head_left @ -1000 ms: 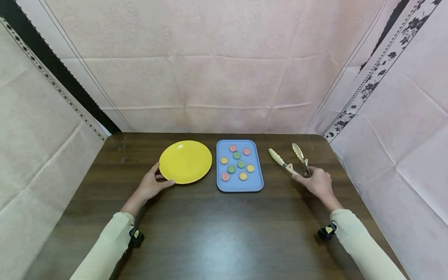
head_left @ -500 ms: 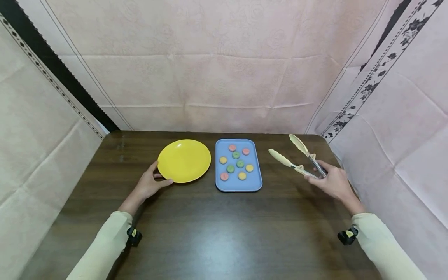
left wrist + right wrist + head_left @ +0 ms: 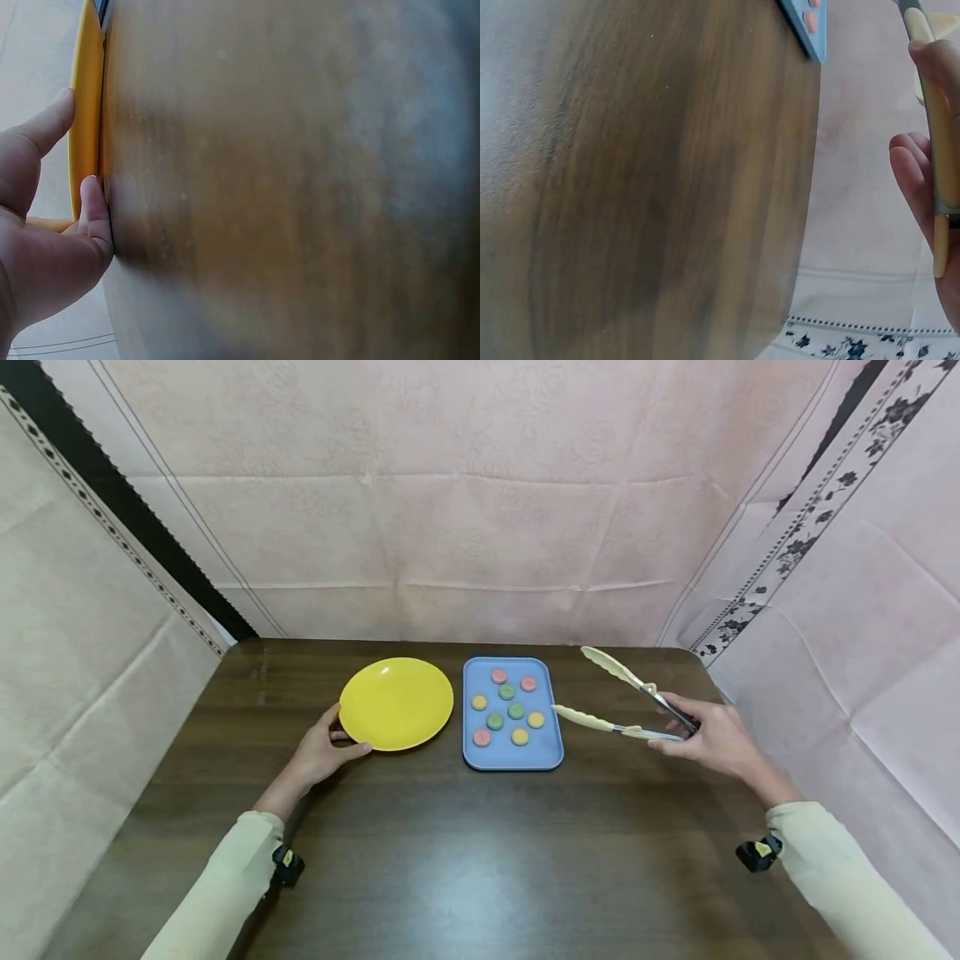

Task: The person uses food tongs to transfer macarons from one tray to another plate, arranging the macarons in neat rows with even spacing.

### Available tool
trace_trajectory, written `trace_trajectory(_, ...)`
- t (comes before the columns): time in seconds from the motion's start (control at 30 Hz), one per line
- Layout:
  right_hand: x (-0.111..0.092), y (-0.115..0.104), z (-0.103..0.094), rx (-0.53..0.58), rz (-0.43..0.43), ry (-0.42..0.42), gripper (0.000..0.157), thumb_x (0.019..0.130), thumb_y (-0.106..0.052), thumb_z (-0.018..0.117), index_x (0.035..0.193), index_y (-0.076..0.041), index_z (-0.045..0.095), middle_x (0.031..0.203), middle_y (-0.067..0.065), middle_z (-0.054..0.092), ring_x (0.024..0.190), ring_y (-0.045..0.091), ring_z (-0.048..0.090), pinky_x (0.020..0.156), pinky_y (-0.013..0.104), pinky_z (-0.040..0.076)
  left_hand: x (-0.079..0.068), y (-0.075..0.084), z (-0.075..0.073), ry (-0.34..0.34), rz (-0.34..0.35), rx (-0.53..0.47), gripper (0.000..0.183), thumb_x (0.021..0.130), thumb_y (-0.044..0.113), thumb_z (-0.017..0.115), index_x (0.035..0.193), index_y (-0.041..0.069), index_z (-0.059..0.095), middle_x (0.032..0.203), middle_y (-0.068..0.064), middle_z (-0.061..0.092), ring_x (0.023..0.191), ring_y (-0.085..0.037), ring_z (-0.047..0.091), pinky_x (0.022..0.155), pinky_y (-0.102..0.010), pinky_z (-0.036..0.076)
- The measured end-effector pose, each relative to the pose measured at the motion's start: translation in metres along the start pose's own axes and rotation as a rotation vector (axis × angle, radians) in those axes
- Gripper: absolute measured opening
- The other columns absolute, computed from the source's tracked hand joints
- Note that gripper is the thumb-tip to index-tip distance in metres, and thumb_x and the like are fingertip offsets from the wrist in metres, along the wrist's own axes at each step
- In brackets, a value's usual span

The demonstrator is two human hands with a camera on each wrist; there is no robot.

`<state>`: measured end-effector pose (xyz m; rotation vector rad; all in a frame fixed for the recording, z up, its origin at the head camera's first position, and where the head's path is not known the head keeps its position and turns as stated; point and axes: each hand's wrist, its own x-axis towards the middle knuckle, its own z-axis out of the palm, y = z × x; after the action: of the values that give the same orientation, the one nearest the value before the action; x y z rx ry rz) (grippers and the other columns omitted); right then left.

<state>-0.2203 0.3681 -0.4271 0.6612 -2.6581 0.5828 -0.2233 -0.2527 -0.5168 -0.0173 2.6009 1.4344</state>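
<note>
On the right of the table (image 3: pixel 465 860), the right hand (image 3: pixel 716 735) grips splayed tongs (image 3: pixel 588 719); their near tip overlaps the blue tray (image 3: pixel 510 758)'s right rim, contact unclear, so a low leftward swing could jolt the coloured discs (image 3: pixel 516 711) out of place. Left of the tray, the left hand (image 3: pixel 324 755) grasps the yellow plate (image 3: pixel 396 703)'s rim. Earlier, the tongs stood clear, farther right.

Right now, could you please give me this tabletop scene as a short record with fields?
Left hand: holds the edge of the yellow plate
Right hand: holds the tongs, arms spread apart
Blue tray: between plate and right hand
Round pieces: nine on the tray; three pink, three green, three yellow
Plate contents: none visible
Table: brown, wood-grained
</note>
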Motion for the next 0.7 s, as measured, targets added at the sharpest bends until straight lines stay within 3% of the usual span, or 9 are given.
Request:
trace_trajectory(0.13, 0.005, -0.008, 0.003, 0.045, -0.041, -0.055, 0.067, 0.066, -0.024, 0.096, 0.125, -0.003, 0.072, 0.089, -0.002, 0.078, 0.070, 0.004, 0.070, 0.064, 0.014, 0.049, -0.001, 0.002, 0.001, 0.002, 0.008, -0.001, 0.111, 0.089, 0.035, 0.082, 0.165, 0.009, 0.007, 0.168, -0.021, 0.016, 0.134, -0.043, 0.047, 0.094, -0.047, 0.053)
trace_trajectory(0.4, 0.009, -0.021, 0.012, 0.069, -0.042, -0.194, 0.061, 0.074, -0.030, 0.093, 0.126, -0.005, 0.073, 0.078, -0.010, 0.071, 0.065, 0.001, 0.059, 0.059, 0.025, 0.049, -0.001, 0.001, 0.001, 0.002, 0.010, 0.003, 0.110, 0.089, 0.035, 0.082, 0.165, 0.009, 0.007, 0.167, -0.021, 0.017, 0.134, -0.043, 0.047, 0.095, -0.048, 0.052)
trace_trajectory(0.6, 0.011, -0.025, 0.020, 0.067, -0.083, -0.217, 0.056, 0.074, -0.031, 0.092, 0.123, -0.010, 0.075, 0.100, 0.004, 0.078, 0.069, 0.008, 0.057, 0.063, 0.029, 0.048, -0.001, 0.001, 0.000, 0.008, 0.018, 0.001, 0.110, 0.089, 0.035, 0.082, 0.165, 0.009, 0.008, 0.167, -0.021, 0.018, 0.133, -0.042, 0.048, 0.097, -0.048, 0.051)
trace_trajectory(0.7, 0.013, -0.026, 0.025, 0.090, -0.084, -0.256, 0.055, 0.075, -0.030, 0.091, 0.123, -0.010, 0.076, 0.096, 0.003, 0.078, 0.066, 0.006, 0.053, 0.060, 0.026, 0.046, -0.001, 0.001, 0.000, 0.007, 0.013, 0.004, 0.110, 0.089, 0.035, 0.082, 0.165, 0.008, 0.007, 0.167, -0.022, 0.019, 0.133, -0.042, 0.048, 0.098, -0.049, 0.050)
